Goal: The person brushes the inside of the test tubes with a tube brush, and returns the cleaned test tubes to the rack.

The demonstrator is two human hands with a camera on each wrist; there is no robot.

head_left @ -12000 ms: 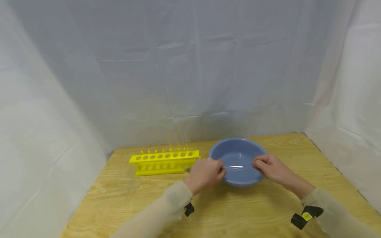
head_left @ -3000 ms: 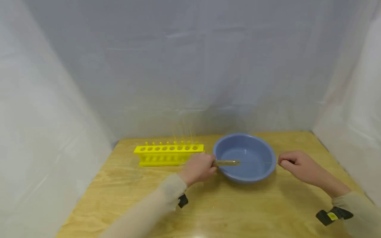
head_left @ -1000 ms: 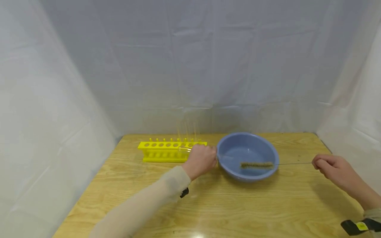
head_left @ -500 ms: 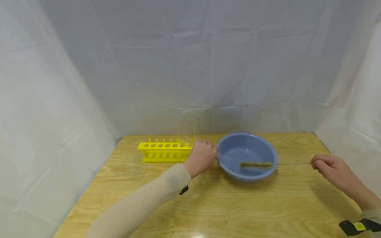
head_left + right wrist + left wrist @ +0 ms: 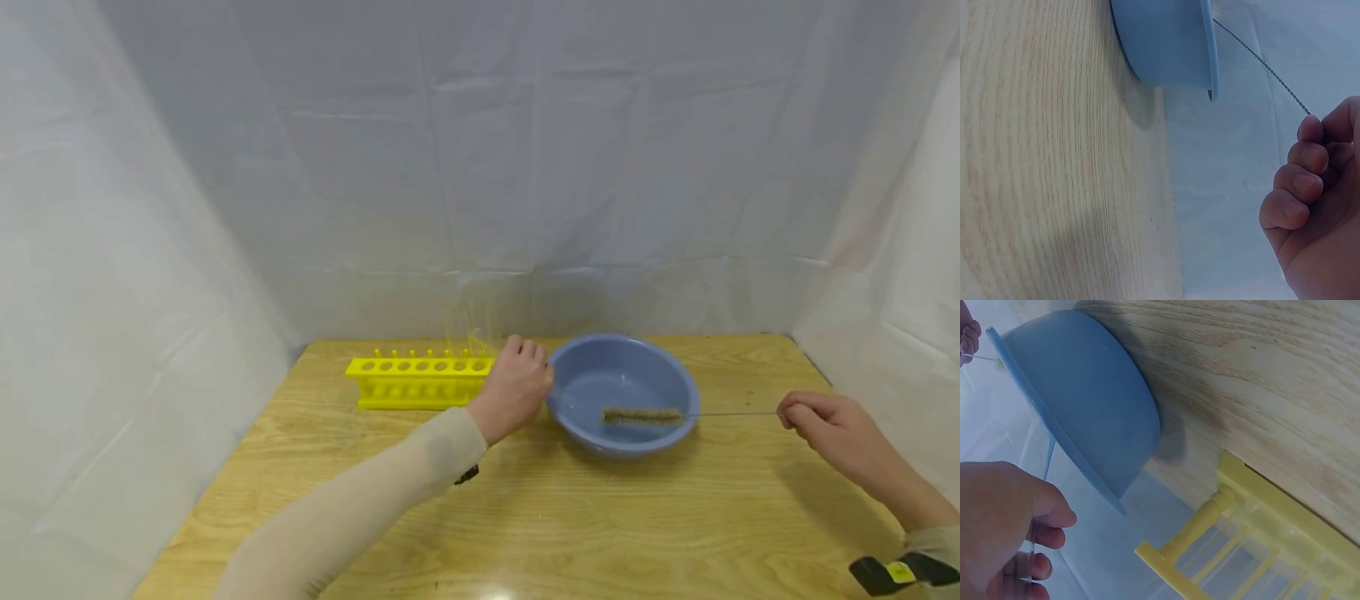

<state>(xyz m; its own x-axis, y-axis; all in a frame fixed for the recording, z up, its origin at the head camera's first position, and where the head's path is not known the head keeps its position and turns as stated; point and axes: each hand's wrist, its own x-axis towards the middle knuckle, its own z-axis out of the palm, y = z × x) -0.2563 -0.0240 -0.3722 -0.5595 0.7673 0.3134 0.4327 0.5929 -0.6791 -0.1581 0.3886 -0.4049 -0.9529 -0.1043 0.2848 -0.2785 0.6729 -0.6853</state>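
Note:
My left hand [image 5: 515, 385] grips a clear glass test tube [image 5: 1024, 565] at the left rim of the blue basin [image 5: 622, 451]. The tube slants, one end up behind the knuckles and the other down over the basin; its glass is faint in the head view. Out to the right, my right hand [image 5: 832, 429] pinches the thin twisted-wire handle [image 5: 1263, 61] of a test tube brush [image 5: 641, 415]. The brush's tan bristles lie level over the basin, apart from the tube. Whether they touch the basin, I cannot tell.
A yellow test tube rack [image 5: 408, 403] stands left of the basin, its right end behind my left hand. Clear tubes [image 5: 452, 329] stand upright at its rear pegs. The wooden table [image 5: 570, 525] ends at white sheeting [image 5: 487, 167] behind and at the sides.
Earlier the brush was inside the tube; by one second ago it was drawn out rightward. Since then my left hand has turned, tipping the tube's rear end upward. The brush has shifted slightly left.

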